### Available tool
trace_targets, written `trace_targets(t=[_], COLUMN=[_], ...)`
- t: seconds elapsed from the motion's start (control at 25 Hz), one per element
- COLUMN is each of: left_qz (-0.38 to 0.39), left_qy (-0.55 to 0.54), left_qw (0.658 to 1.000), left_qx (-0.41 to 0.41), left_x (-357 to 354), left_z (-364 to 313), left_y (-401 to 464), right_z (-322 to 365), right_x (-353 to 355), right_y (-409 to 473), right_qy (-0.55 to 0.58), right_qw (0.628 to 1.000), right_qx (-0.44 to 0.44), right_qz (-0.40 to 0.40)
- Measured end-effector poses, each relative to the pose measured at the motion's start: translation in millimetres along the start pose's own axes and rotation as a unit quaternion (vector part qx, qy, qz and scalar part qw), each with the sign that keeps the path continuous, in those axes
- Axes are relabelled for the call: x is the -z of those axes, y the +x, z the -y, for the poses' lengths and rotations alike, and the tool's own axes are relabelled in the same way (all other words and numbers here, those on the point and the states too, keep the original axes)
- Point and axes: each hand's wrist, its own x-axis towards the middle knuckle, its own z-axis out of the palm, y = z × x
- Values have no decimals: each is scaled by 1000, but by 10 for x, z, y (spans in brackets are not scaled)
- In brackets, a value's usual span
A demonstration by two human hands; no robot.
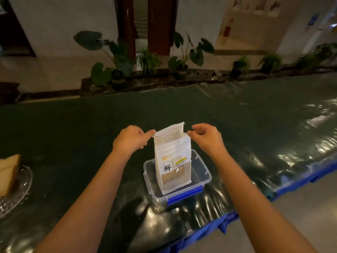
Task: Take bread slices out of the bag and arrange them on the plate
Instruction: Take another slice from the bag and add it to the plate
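A white bread bag with a black character on its front stands upright in a clear plastic box with blue clips. Its top is open. My left hand pinches the bag's upper left corner. My right hand pinches the upper right corner. Two bread slices lie on a clear glass plate at the far left edge of the view.
The table is covered with a shiny dark green plastic sheet over blue cloth; its edge runs along the right and bottom. A dark flat object lies near the front edge. Potted plants stand along the far wall.
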Motion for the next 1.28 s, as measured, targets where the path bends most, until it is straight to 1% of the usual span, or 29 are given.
trace_targets(t=[0.16,0.28,0.36,0.48,0.64,0.76,0.84,0.92,1.0,1.08,1.16,1.2,1.24,1.28], left_qz=[20,26,11,-29,-80,-128,-141,-147,-148,-145,-141,-137,-132,-125], left_qy=[85,109,124,132,92,100,103,84,59,44,37,34,30,27], left_qw=[995,990,987,981,978,969,964,963,966,970,975,977,978,980], left_qx=[57,90,100,138,171,185,202,210,205,190,169,162,157,154], left_x=[-229,-409,-493,-627,-789,-784,-759,-745,-766,-815,-870,-890,-903,-910], left_z=[-66,-145,-221,-357,-412,-353,-300,-265,-258,-283,-311,-318,-318,-314], left_y=[213,291,336,345,294,159,35,-78,-161,-231,-287,-300,-308,-311], right_z=[-115,-175,-190,-206,-290,-384,-480,-606,-718,-777,-708,-607,-466,-311], right_x=[-94,-248,-314,-338,-350,-295,-188,-36,100,194,283,325,339,310], right_y=[532,813,970,1174,1341,1362,1322,1280,1227,1142,1055,1021,983,936], right_qy=[-102,-179,-229,-305,-306,-273,-263,-275,-276,-290,-300,-279,-234,-181], right_qw=[993,974,958,927,903,902,901,899,901,894,889,891,892,890], right_qx=[-22,-26,-21,15,47,77,107,131,127,131,188,229,267,288], right_qz=[49,137,173,219,298,324,327,315,309,316,290,275,278,304])
